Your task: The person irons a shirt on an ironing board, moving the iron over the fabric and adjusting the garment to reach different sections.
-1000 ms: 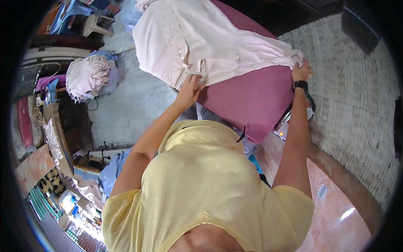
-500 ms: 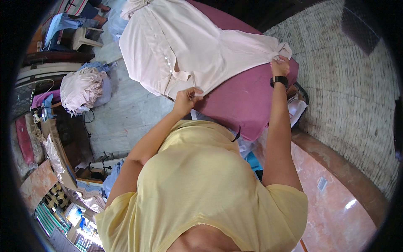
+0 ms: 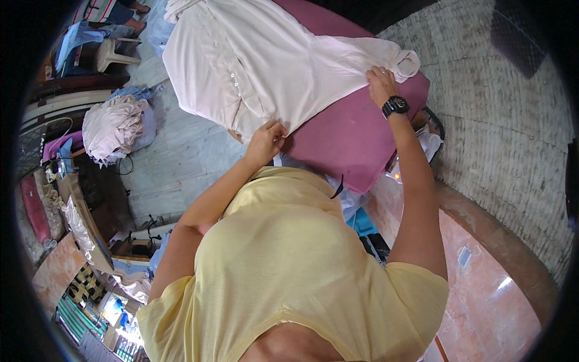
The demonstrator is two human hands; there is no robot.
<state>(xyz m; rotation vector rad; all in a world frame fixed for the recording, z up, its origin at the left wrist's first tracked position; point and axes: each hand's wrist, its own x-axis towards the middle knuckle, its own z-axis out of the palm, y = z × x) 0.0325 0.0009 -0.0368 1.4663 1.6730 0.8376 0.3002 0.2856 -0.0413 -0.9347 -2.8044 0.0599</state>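
Observation:
A pale pink buttoned shirt point(image 3: 271, 54) lies spread over a maroon padded surface point(image 3: 344, 139), with one sleeve stretched out to the right. At the shirt's near lower edge, my left hand point(image 3: 264, 142) is closed, pinching the cloth between thumb and fingers. My right hand point(image 3: 382, 88), with a black watch on its wrist, sits at the near edge of the sleeve, just short of the rumpled cuff point(image 3: 407, 64). Its fingers curl onto the cloth and their tips are hidden. Small white buttons show along the shirt's front strip.
To the left, a heap of pale crumpled cloth point(image 3: 116, 128) stands above the grey tiled floor point(image 3: 175, 163). Beyond it are a cream plastic stool point(image 3: 114, 54) and another person's legs point(image 3: 136, 21). A pink marble-like surface point(image 3: 482, 265) lies at the right.
My right hand has let go of the cuff end and moved left along the sleeve. The cuff lies looser now. My left hand stays at the shirt's edge, while the front placket lies flatter.

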